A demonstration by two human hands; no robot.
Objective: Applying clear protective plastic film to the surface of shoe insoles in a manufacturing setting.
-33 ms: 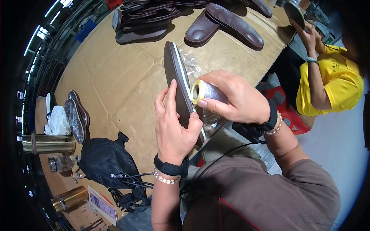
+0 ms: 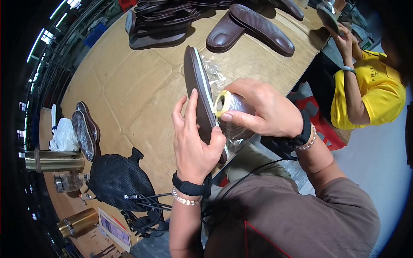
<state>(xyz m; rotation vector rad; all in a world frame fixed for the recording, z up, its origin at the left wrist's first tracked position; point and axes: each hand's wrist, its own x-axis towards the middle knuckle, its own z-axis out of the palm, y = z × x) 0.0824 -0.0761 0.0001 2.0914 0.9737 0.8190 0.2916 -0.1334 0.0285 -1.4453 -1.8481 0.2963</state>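
My left hand (image 2: 195, 139) grips a dark brown shoe sole (image 2: 195, 79) that stands on its edge, tilted, its fingers along one face and the thumb on the near edge. A pale strip (image 2: 203, 75) runs along the sole's right-hand side. Closed round a roll of clear film (image 2: 235, 104) with a yellow end, my right hand (image 2: 269, 107) keeps the roll close against that pale strip. I cannot tell whether they touch. Crumpled clear film (image 2: 215, 75) lies behind the roll, partly hidden by my right hand.
Two brown soles (image 2: 262, 30) lie crossed farther back, beside a pile of soles (image 2: 163, 21). At left are film-wrapped soles (image 2: 84, 133), a metal flask (image 2: 56, 161), a glass jar (image 2: 69, 182) and a black mesh bag (image 2: 120, 180) with cables. A co-worker in yellow (image 2: 365, 94) sits at right, holding a sole.
The sole in my left hand has tipped very slightly to the right. At the right, the co-worker's sole has shifted a little. My hands keep their holds.
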